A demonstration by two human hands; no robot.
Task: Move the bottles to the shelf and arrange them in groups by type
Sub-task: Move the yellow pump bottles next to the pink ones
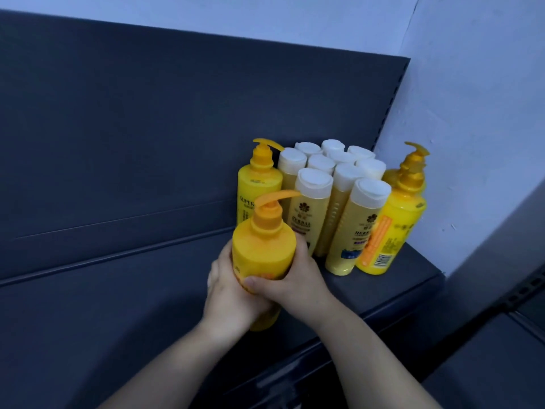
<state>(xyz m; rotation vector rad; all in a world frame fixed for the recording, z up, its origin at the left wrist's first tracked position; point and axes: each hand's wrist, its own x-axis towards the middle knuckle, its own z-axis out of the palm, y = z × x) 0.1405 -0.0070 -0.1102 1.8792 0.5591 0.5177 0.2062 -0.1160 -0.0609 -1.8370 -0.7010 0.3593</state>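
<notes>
Both hands hold one yellow pump bottle point(263, 249) upright over the dark shelf point(118, 305), in front of the group. My left hand point(228, 299) wraps its lower left side. My right hand point(290, 280) grips it from the right, thumb across the front. Behind stands another yellow pump bottle point(258, 184) at the left of a cluster of several white-capped pale yellow bottles point(342, 196). At least two more yellow pump bottles point(395, 228) stand at the cluster's right, by the wall.
The shelf's dark back panel point(147, 128) rises behind the bottles. A pale wall point(472, 113) closes the right side. The shelf's front edge point(383, 314) runs below my right wrist. A grey upright with slots point(525, 287) shows at the far right.
</notes>
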